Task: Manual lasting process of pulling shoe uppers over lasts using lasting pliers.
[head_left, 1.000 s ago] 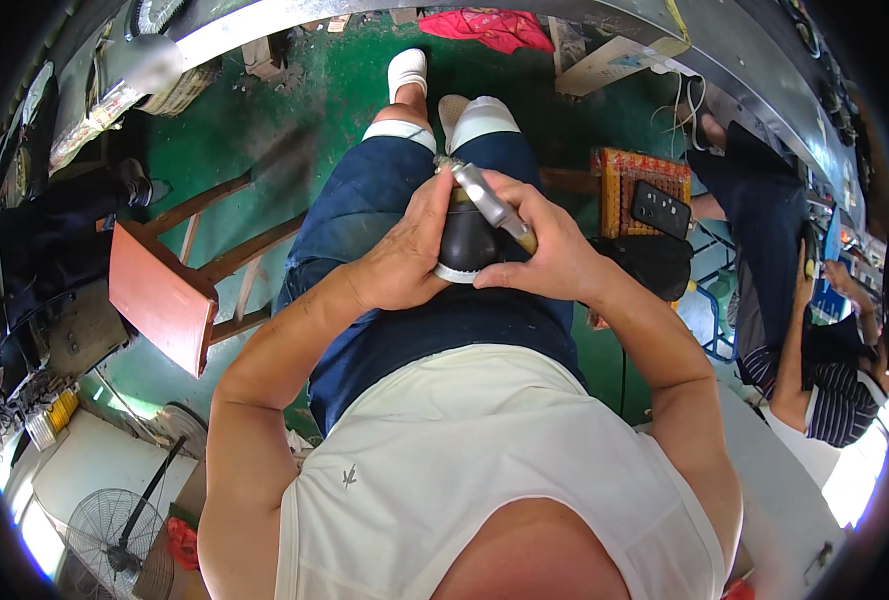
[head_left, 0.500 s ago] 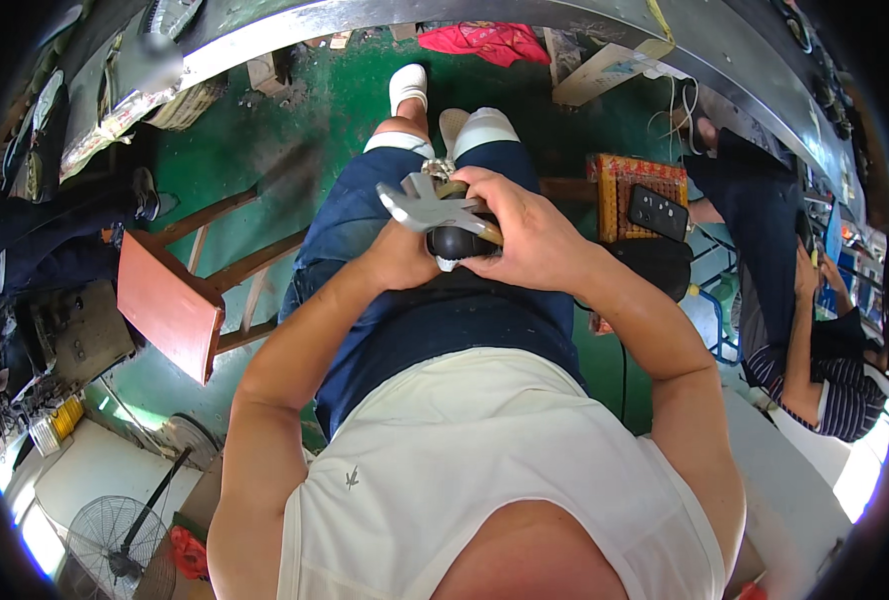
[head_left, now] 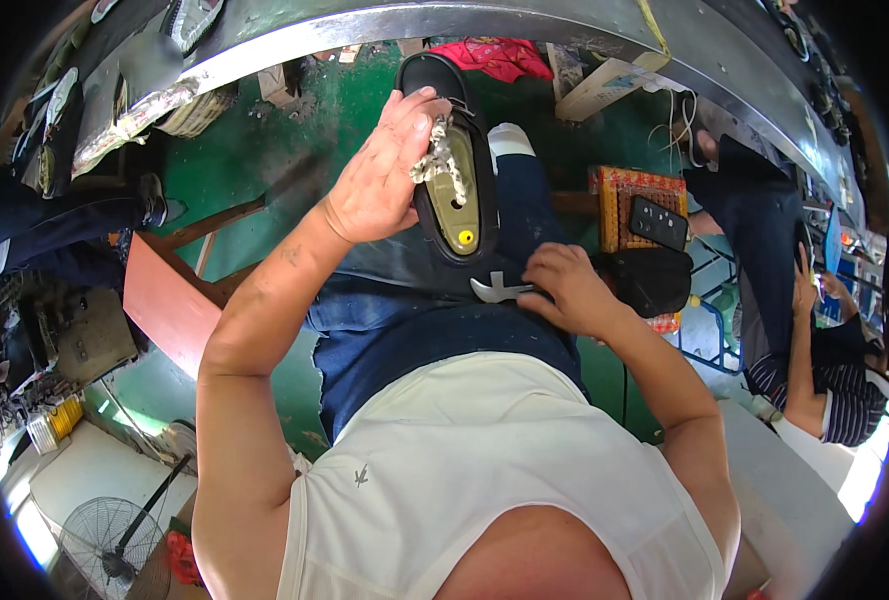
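Note:
My left hand (head_left: 390, 165) is closed on the left side of a black shoe (head_left: 477, 150) that stands out in front of my lap, its toe pointing away. Inside the shoe's opening shows an olive-green shoe last (head_left: 460, 215) with a yellow spot and a dark hole near the heel end. A whitish, lumpy twisted strand (head_left: 443, 165) lies across the last by my fingers. On my lap, the silver head of a claw hammer (head_left: 500, 289) shows. My right hand (head_left: 570, 285) is curled over its handle, mostly hiding it.
To my right sit a beaded orange seat (head_left: 630, 215), a black phone (head_left: 658, 217) and a black pouch (head_left: 650, 280). A reddish chair (head_left: 170, 305) stands left. The metal bench edge (head_left: 395, 30) curves ahead, and a co-worker's arm (head_left: 808, 370) is at far right.
The hands have moved apart. My left hand has brought the shoe up and forward, toe away from me. My right hand has lowered the hammer to my lap at the right.

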{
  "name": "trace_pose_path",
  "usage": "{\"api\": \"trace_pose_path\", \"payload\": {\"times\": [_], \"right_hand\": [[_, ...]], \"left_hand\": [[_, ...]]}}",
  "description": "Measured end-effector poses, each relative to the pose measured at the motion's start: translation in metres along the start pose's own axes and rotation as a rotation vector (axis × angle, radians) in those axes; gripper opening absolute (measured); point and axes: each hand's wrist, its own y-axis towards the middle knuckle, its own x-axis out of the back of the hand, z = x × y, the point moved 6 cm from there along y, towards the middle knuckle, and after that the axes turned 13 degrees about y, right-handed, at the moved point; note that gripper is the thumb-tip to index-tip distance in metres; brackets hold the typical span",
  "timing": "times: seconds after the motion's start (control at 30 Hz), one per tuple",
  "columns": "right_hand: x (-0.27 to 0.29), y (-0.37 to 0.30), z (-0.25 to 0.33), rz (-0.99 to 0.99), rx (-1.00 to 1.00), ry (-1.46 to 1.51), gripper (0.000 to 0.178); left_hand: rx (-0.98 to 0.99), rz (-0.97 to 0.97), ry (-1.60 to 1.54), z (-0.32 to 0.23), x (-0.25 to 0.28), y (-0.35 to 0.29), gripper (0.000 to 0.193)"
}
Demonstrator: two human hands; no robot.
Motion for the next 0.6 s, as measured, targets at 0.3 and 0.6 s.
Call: {"api": "trace_pose_path", "payload": {"times": [0.3, 0.6], "right_hand": [[-0.049, 0.068, -0.021, -0.294, -0.840, 1.991, 0.049], [-0.096, 0.050, -0.063, -0.377, -1.112, 1.829, 0.046]], "left_hand": [[0.235, 0.234, -0.194, -0.046, -0.050, -0.020, 0.131], [1.054, 0.058, -0.694, -0.053, -0.093, -0.059, 0.052]]}}
